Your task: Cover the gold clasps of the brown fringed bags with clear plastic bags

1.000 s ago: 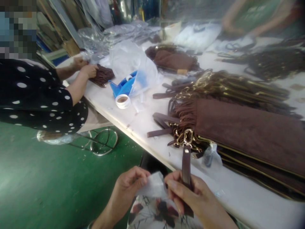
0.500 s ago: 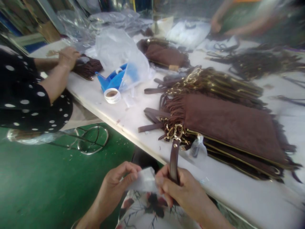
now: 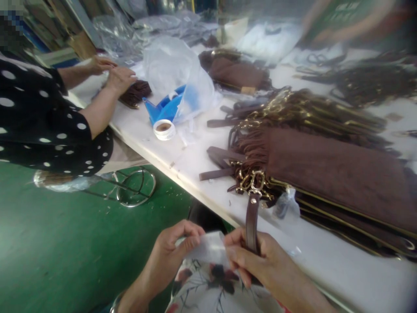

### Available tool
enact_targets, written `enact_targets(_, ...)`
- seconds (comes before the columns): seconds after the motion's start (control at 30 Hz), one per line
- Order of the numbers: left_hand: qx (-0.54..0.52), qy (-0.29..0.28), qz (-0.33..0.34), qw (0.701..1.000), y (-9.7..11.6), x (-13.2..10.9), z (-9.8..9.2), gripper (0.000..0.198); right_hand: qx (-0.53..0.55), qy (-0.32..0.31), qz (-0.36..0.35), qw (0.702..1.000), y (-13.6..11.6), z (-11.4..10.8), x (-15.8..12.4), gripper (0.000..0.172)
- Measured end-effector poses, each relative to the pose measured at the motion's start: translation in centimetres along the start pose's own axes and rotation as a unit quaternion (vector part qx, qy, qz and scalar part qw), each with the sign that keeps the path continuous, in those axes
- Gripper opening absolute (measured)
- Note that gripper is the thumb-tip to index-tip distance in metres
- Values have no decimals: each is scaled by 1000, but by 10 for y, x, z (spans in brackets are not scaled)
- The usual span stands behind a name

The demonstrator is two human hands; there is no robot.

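Note:
My left hand (image 3: 172,250) pinches one edge of a small clear plastic wrap (image 3: 210,248), low in the view over my lap. My right hand (image 3: 257,263) is closed on the other edge of that wrap and on a brown leather strap (image 3: 251,219). The strap runs up to a gold clasp (image 3: 254,180) on a stack of brown fringed bags (image 3: 325,174) lying on the white table (image 3: 325,261). Both hands sit just off the table's near edge.
A person in a black dotted top (image 3: 42,121) works at the left on a brown fringe piece (image 3: 137,93). A blue item in a clear bag (image 3: 172,100), a tape roll (image 3: 163,129), loose straps (image 3: 218,163) and more bags lie on the table. A wire stool base (image 3: 135,187) stands on the green floor.
My hands stay together on the wrap and strap. The view shifted slightly, and the person at the left moved their hands over the fringe piece.

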State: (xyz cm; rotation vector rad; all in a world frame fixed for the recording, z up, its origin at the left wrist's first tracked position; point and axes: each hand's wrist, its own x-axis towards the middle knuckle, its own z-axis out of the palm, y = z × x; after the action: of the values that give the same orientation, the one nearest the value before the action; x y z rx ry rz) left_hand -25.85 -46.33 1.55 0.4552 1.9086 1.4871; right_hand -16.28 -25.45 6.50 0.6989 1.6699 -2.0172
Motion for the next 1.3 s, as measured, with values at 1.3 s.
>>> enact_targets(1.3,-56,3,7,998,-3,-1,27,44,9,27,-1,1000,10,-3,9,31)
